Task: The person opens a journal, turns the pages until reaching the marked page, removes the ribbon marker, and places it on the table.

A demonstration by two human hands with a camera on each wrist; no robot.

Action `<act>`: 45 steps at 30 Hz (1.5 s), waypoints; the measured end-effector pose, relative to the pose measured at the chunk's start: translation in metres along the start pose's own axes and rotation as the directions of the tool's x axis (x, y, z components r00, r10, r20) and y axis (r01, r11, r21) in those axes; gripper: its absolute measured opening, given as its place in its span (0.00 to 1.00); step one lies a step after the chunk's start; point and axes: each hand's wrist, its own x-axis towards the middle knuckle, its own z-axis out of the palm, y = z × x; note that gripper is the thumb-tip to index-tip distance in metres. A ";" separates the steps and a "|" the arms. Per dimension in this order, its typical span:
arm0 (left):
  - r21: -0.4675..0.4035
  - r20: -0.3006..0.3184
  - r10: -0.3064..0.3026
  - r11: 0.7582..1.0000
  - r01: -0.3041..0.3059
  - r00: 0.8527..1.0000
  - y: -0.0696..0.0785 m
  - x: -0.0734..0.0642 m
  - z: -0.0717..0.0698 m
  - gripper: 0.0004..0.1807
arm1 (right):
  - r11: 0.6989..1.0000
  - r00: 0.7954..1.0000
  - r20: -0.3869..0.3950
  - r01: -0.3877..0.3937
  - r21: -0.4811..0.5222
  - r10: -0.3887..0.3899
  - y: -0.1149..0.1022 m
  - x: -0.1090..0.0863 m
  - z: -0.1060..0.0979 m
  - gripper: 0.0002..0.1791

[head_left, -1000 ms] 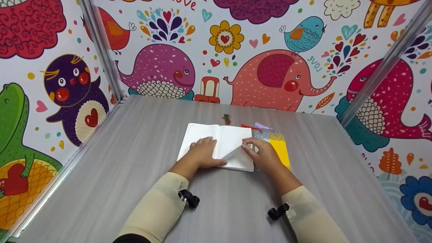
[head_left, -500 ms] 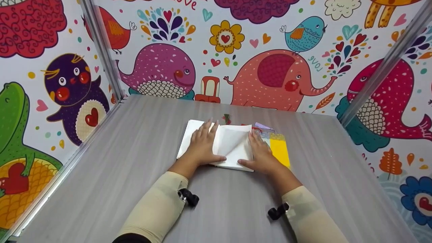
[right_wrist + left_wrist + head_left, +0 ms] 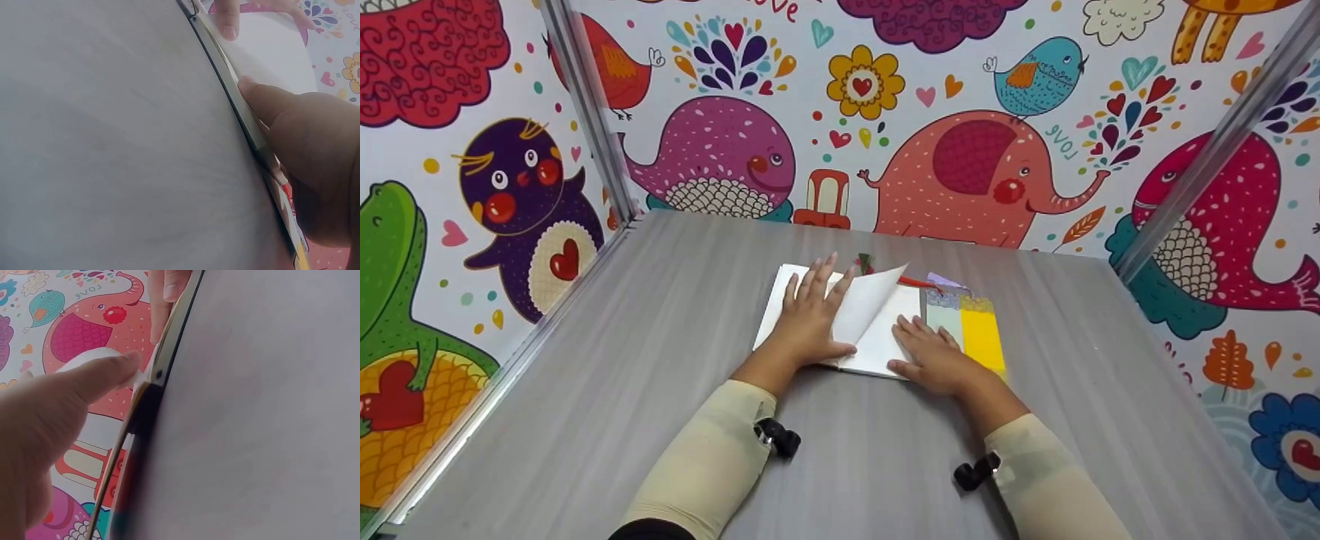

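Note:
An open book (image 3: 877, 356) with blank white pages lies flat on the grey table. One loose page (image 3: 866, 300) stands up from the middle, its far corner lifted. My left hand (image 3: 806, 322) rests on the left page with fingers spread, its thumb by the spine at the near edge. On the right page's near corner lies my right hand (image 3: 934, 360), fingers straight. Seen edge-on in the left wrist view, the book (image 3: 175, 332) has my left thumb on it. In the right wrist view, my right thumb (image 3: 270, 101) touches the page edge.
Right of the book lie a yellow strip (image 3: 982, 334) and a pale green strip (image 3: 943, 315), both with glittery tops. Red (image 3: 921, 283) and purple (image 3: 949, 280) tassels lie behind them. A green-and-red tassel (image 3: 865, 262) sticks out past the book's far edge. Patterned walls enclose the table.
My right hand pinched the page's edge, let go, and now lies on the right page. The page has swung up towards the left. My left hand has shifted slightly away from me.

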 end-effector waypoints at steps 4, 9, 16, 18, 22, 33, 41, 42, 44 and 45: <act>0.034 -0.007 -0.004 0.999 0.004 1.000 0.000 0.000 -0.002 0.74 | 1.000 1.000 0.003 0.002 -0.008 -0.002 -0.001 0.000 -0.001 0.50; 0.098 -0.023 -0.016 0.995 0.018 1.000 -0.001 0.001 -0.004 0.75 | 1.000 1.000 0.006 -0.001 -0.008 0.001 -0.002 0.000 -0.001 0.50; 0.146 0.000 -0.073 0.987 0.072 0.997 -0.001 0.001 -0.006 0.76 | 1.000 1.000 0.002 0.002 -0.015 -0.002 0.000 0.001 0.001 0.49; 0.162 0.017 -0.092 0.983 0.088 0.996 -0.001 0.001 -0.007 0.75 | 1.000 1.000 -0.003 0.010 -0.024 -0.010 0.001 0.002 0.001 0.49; 0.152 0.060 -0.093 0.985 0.083 0.994 -0.002 0.001 -0.007 0.70 | 1.000 1.000 -0.003 0.009 -0.027 -0.009 0.001 0.002 0.002 0.50; -0.036 0.213 -0.075 0.996 0.085 0.974 -0.012 -0.001 -0.001 0.55 | 1.000 1.000 -0.005 0.013 -0.027 -0.013 0.002 0.003 0.003 0.50; -0.163 0.326 -0.033 0.982 0.090 0.945 -0.015 -0.004 0.002 0.44 | 0.999 1.000 -0.008 0.014 -0.039 -0.014 0.002 0.005 0.004 0.50; -0.168 0.336 -0.028 0.982 0.089 0.942 -0.015 -0.004 0.003 0.43 | 0.999 1.000 -0.008 0.014 -0.038 -0.014 0.002 0.004 0.004 0.51; -0.174 0.348 -0.024 0.981 0.090 0.937 -0.016 -0.004 0.004 0.43 | 0.999 1.000 -0.011 0.020 -0.031 -0.020 0.002 0.004 0.003 0.51; -0.175 0.353 -0.025 0.980 0.092 0.935 -0.016 -0.004 0.004 0.42 | 0.999 1.000 -0.012 0.021 -0.029 -0.021 0.002 0.004 0.003 0.51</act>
